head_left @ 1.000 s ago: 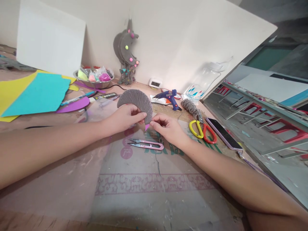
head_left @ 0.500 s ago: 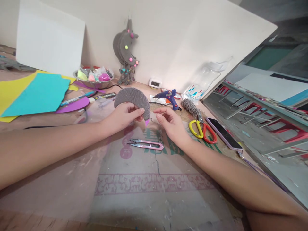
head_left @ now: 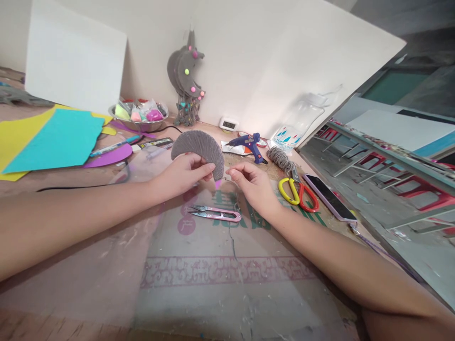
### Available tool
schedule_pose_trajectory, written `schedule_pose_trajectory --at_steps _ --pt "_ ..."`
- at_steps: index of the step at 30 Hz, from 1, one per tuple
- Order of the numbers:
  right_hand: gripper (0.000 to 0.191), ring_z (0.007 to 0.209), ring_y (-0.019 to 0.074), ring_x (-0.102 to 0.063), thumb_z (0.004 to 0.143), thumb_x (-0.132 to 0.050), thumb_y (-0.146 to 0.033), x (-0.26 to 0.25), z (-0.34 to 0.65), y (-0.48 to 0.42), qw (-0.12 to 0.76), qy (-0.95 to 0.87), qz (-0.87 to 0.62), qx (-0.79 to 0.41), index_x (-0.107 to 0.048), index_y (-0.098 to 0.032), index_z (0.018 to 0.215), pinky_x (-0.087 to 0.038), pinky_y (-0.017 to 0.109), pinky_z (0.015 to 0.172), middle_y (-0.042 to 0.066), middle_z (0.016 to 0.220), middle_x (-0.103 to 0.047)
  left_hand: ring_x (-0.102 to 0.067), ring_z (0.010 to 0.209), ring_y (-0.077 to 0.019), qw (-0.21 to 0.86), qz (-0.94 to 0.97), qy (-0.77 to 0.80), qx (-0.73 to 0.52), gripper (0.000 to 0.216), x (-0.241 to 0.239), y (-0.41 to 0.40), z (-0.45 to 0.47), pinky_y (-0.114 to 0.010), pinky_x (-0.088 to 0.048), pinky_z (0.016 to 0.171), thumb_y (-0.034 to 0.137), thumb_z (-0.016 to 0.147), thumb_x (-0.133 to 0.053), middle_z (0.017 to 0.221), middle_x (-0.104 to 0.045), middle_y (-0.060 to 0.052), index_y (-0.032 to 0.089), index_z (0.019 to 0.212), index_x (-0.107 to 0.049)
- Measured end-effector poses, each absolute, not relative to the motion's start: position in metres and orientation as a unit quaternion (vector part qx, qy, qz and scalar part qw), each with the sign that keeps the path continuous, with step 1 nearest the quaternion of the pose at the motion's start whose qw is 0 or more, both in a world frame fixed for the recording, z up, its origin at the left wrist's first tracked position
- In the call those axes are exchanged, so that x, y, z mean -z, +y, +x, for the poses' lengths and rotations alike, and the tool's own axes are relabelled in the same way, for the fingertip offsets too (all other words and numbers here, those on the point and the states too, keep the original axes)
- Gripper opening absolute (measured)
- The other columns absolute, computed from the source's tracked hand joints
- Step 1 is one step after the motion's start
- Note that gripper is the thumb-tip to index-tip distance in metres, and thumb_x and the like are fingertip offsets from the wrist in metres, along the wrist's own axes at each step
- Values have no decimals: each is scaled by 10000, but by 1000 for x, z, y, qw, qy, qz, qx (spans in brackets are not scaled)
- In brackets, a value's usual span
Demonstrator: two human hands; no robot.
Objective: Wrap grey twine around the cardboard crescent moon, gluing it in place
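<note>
My left hand (head_left: pixel 190 171) pinches a crescent-shaped piece (head_left: pixel 197 144) wound closely with grey yarn. A bare purple tip (head_left: pixel 218 183) shows at its lower right end. Just right of that tip, my right hand (head_left: pixel 254 182) has thumb and index finger closed together on what looks like the grey yarn's loose strand, only faintly visible. Below both hands, a pair of pink-handled thread snips (head_left: pixel 216 214) lies on the plastic-covered table (head_left: pixel 199 303), blades pointing left.
Scissors (head_left: pixel 298 193), a phone (head_left: pixel 330 196), a bundle of grey yarn (head_left: pixel 280 157) and a blue glue gun (head_left: pixel 249 144) lie to the right. Coloured sheets (head_left: pixel 59 139) and a metal bowl (head_left: pixel 138 125) are at left. A decorated grey moon (head_left: pixel 185 71) hangs behind.
My right thumb and index finger have drawn together. The wrapped crescent and my left hand have shifted very slightly right.
</note>
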State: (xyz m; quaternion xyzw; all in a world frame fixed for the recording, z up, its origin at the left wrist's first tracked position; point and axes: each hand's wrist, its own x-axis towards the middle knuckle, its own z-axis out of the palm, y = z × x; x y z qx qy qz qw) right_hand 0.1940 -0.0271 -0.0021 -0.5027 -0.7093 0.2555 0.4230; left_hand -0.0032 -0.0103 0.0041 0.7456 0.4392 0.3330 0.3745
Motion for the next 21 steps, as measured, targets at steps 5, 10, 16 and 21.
schedule_pose_trajectory --at_steps 5,10,16,21 --pt "134 672 123 -498 815 -579 -298 2 193 -28 404 -761 -457 -222 -621 -178 772 -392 255 628 8 729 -574 -529 719 -160 266 812 420 -306 361 -3 -7 -4 -267 -401 652 435 837 -467 657 -562 -11 156 674 -628" --pt "126 569 93 -420 791 -619 -288 4 191 -31 399 -760 -461 -227 -562 -181 755 -350 232 534 -30 646 -503 -523 702 -142 317 810 389 -303 300 -5 -9 -4 -267 -405 687 383 849 -459 699 -583 3 152 744 -619" --pt "77 635 99 -480 833 -586 -234 4 190 -34 388 -810 -401 -181 -600 -185 775 -391 234 578 -5 733 -539 -588 855 -179 370 820 318 -300 338 -5 -14 -3 -274 -441 752 459 831 -491 919 -666 -29 174 941 -636" --pt "82 656 101 -490 862 -555 -249 3 191 -37 390 -823 -385 -149 -617 -199 881 -412 240 604 9 803 -552 -574 709 -157 329 809 370 -316 348 -5 -14 -3 -247 -431 632 439 864 -432 753 -648 -18 160 789 -626"
